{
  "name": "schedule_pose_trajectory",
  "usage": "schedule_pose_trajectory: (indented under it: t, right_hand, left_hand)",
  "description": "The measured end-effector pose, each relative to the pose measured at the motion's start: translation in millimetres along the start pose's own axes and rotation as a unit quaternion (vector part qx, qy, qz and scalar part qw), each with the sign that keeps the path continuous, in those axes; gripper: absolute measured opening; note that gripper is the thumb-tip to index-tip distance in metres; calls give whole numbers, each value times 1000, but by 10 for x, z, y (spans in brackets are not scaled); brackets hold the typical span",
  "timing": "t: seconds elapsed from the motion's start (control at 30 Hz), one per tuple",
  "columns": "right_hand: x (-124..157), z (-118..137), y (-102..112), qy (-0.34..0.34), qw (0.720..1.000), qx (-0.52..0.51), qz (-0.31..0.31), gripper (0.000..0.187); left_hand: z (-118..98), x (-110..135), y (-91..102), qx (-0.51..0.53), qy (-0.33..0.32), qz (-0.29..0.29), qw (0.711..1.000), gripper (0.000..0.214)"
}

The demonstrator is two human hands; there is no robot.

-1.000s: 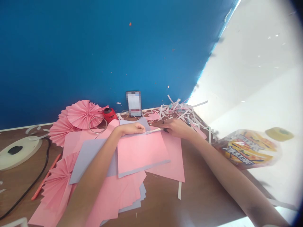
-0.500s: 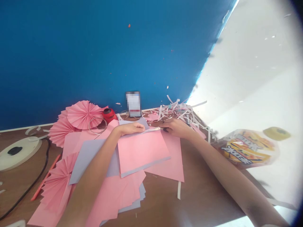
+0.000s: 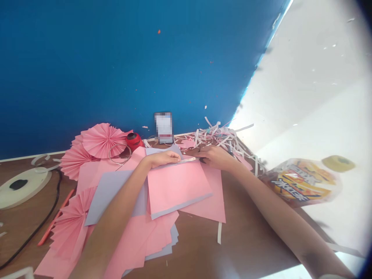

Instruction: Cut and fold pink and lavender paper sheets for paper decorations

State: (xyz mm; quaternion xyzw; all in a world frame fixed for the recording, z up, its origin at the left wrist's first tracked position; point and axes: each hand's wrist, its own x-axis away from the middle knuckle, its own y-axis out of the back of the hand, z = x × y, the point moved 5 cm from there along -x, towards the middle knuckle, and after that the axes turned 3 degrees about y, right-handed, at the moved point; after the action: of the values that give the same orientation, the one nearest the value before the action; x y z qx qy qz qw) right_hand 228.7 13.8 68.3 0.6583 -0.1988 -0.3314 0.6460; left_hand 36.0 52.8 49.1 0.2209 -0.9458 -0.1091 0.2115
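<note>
We record a brown wood-grain desk (image 3: pixel 250 240) set against a glossy blue painted wall (image 3: pixel 116 69), flecked with small paper bits, with a bright white wall surface (image 3: pixel 302 85) running off to the right. A pixelated upright card (image 3: pixel 164 128) stands at the wall.

On the desk we count: a heap of white and pink shredded paper strips (image 3: pixel 221 137); pink pleated paper fans (image 3: pixel 103 140); a round red object (image 3: pixel 134 141), type unclear; a thin wire hoop (image 3: pixel 119 154); a cream disc with a black oval centre (image 3: pixel 20 185); a black cable (image 3: pixel 49 205); a slim orange-red stick (image 3: pixel 55 217); a glossy yellow-printed plastic bag (image 3: pixel 302 180), with a yellow tape roll (image 3: pixel 338 163) beyond it.

A flat pink paper sheet (image 3: pixel 177 190) lies over a lilac-grey card sheet (image 3: pixel 112 193). The left hand (image 3: pixel 162 158), fingers together, clasps the sheet's top edge. The right hand (image 3: pixel 215 158) curls around dark-handled scissors (image 3: pixel 188 159), their metal blade along that same edge, just beside the left hand.
</note>
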Motion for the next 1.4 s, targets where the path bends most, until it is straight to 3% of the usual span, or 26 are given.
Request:
schedule_pose_trajectory:
  t: [0.37,0.9,1.2,1.4]
  right_hand:
    - [18,-69,-30,-5,1000,-2,9,54]
    - [-9,75,59,12,998,55,-2,64]
    - [4,26,62,4,998,60,4,61]
    - [16,15,93,0,999,45,-9,65]
  left_hand:
    - [41,90,73,22,37,11,999,35]
    - [38,44,23,52,17,17,998,38]
    - [39,112,51,58,58,12,997,37]
    - [8,150,80,24,37,10,999,36]
